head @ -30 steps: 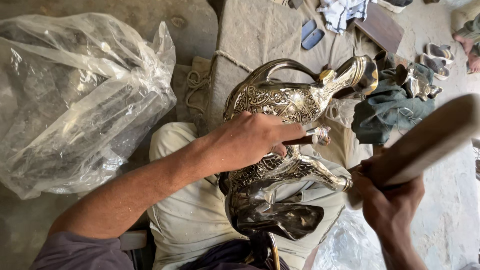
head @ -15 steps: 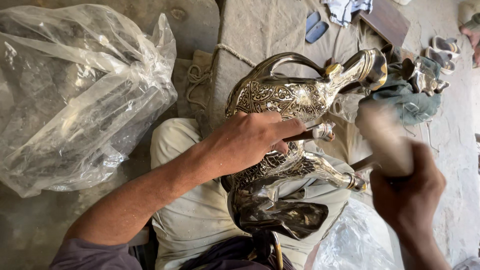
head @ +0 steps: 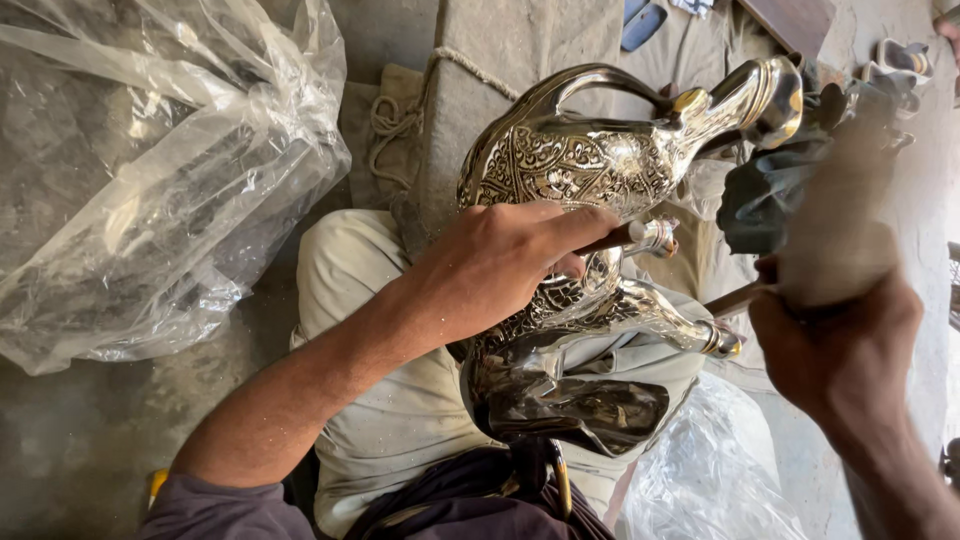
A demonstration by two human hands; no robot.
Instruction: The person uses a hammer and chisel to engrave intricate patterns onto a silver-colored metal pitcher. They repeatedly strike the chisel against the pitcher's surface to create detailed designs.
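A shiny engraved metal ewer with a curved handle and long spout lies across my lap. My left hand rests on its body, closed around a thin punch tool with a metal tip pointing right. My right hand grips the handle of a wooden mallet, whose blurred head is raised just right of the punch tip. The ewer's dark base points toward me.
A big crumpled clear plastic bag lies at the left. More clear plastic sits at the lower right. A dark cloth lies by the spout. Sandals and a sackcloth pad with rope lie beyond.
The mallet came down from high at the right toward the punch, then lifted a little. My left hand and the ewer stayed put.
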